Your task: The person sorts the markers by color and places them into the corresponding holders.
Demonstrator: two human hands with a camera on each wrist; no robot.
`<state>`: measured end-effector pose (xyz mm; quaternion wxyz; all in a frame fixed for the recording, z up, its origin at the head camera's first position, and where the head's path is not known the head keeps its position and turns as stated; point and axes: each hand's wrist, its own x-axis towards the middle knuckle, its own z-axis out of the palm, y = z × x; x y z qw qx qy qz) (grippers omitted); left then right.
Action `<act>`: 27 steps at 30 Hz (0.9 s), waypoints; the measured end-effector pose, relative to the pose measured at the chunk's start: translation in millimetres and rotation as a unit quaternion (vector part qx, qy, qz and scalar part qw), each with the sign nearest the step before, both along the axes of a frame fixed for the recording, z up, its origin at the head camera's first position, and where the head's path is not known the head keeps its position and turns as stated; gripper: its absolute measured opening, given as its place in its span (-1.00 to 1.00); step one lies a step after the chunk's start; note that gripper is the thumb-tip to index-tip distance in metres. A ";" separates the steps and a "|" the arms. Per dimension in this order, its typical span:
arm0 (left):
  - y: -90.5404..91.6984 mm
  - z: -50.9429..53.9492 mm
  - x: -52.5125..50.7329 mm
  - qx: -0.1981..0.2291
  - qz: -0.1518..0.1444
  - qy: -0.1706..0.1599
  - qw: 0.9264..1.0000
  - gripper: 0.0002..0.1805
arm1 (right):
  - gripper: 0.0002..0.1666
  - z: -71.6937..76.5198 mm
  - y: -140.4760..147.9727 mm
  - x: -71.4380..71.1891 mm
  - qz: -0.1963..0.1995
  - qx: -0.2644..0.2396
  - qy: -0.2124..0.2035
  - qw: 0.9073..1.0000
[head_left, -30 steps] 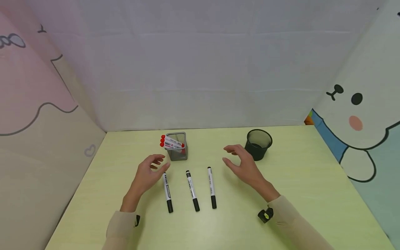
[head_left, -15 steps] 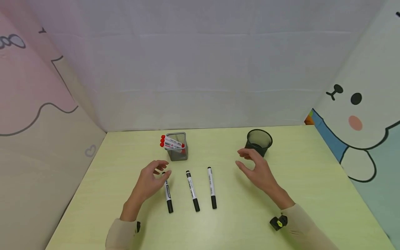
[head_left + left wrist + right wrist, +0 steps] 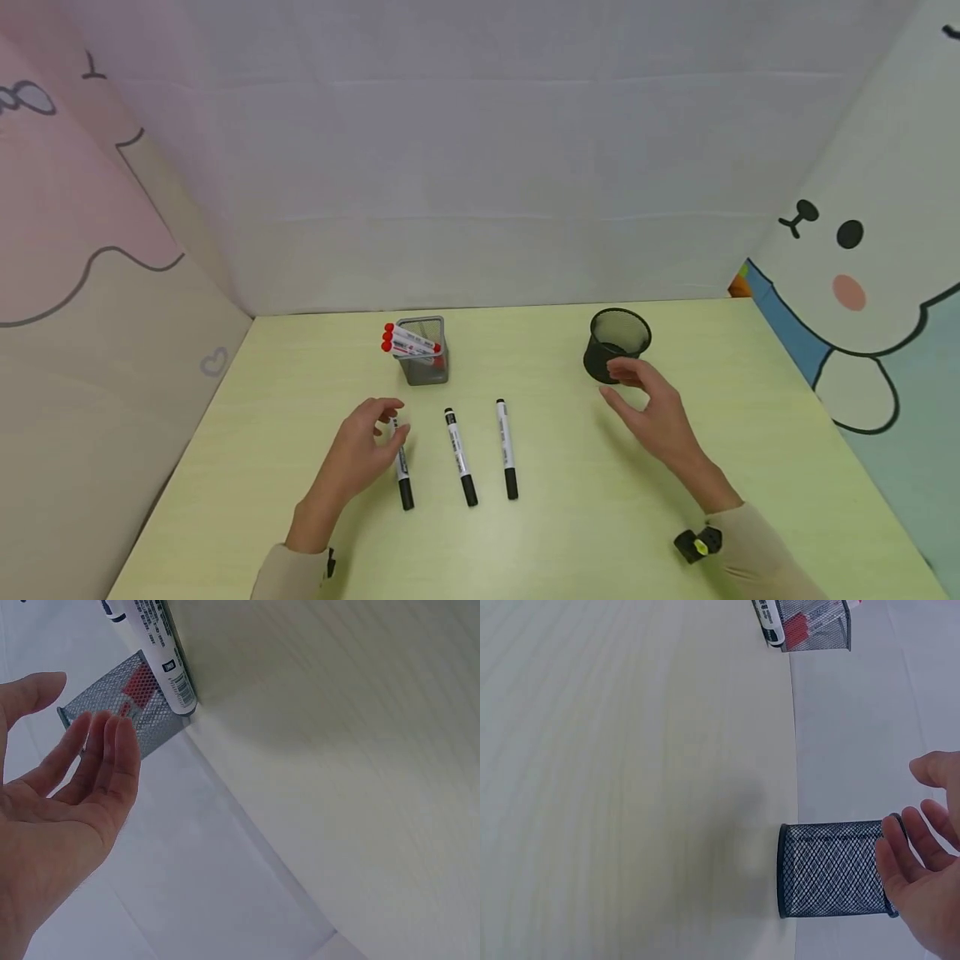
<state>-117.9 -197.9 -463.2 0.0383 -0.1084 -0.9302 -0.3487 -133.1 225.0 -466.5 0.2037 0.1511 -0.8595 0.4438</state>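
Three white markers with black caps lie in a row on the table: a left marker (image 3: 404,482), a middle marker (image 3: 459,458) and a right marker (image 3: 506,437). Over the left marker's far end hovers my left hand (image 3: 362,447), fingers loosely bent, holding nothing. My right hand (image 3: 660,417) is in the air on the near side of a round black mesh cup (image 3: 600,360), its fingers relaxed and overlapping the cup's edge in the head view. In the right wrist view the fingers also overlap the mesh cup (image 3: 832,870); contact cannot be told.
A square grey mesh pen holder (image 3: 428,372) stands at the back left, with several red-capped markers (image 3: 411,340) leaning in it. The pale yellow table (image 3: 570,533) meets a white cloth backdrop (image 3: 480,183). Printed cloth panels flank both sides.
My right hand has moved right and toward me, in front of the black cup. My left hand has drawn slightly nearer to me. The markers and both holders stay put.
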 end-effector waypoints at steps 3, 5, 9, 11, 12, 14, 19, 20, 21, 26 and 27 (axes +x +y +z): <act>2.6 0.1 4.8 -0.012 0.010 -0.012 1.000 -0.61 | -0.55 -1.5 6.6 1.6 -0.010 0.000 0.003 1.000; 3.9 -0.9 7.8 -0.017 0.018 -0.018 1.000 -0.60 | -0.56 -2.1 10.8 2.7 -0.015 -0.001 0.003 1.000; 4.9 -3.2 13.2 -0.020 0.032 -0.025 0.999 -0.61 | -0.58 -2.6 19.2 3.7 -0.028 -0.003 -0.004 1.000; 5.3 -4.3 15.3 -0.021 0.042 -0.030 0.998 -0.61 | -0.58 -3.0 23.9 3.4 -0.036 -0.003 -0.011 0.999; 5.5 -4.9 16.2 -0.022 0.047 -0.033 0.998 -0.61 | -0.58 -3.2 26.3 3.3 -0.041 -0.002 -0.015 0.999; 5.7 -4.8 18.5 -0.024 0.059 -0.039 0.997 -0.59 | -0.57 -3.7 30.2 1.8 -0.051 -0.001 -0.025 0.998; 8.3 -3.2 23.1 -0.025 0.083 -0.054 0.995 -0.56 | -0.52 -5.3 38.7 -2.6 -0.069 -0.002 -0.057 0.996; 9.0 -3.2 23.7 -0.023 0.089 -0.059 0.994 -0.55 | -0.50 -5.6 40.1 -3.8 -0.071 -0.005 -0.065 0.995; 9.9 -2.6 24.4 -0.019 0.094 -0.063 0.993 -0.55 | -0.48 -5.8 41.2 -4.9 -0.074 -0.007 -0.073 0.995; 13.6 -1.4 26.4 -0.013 0.123 -0.088 0.988 -0.51 | -0.36 -7.0 46.0 -11.7 -0.072 -0.025 -0.110 0.991; 14.3 -1.1 26.5 -0.014 0.128 -0.092 0.987 -0.50 | -0.33 -7.2 47.1 -13.1 -0.070 -0.030 -0.117 0.990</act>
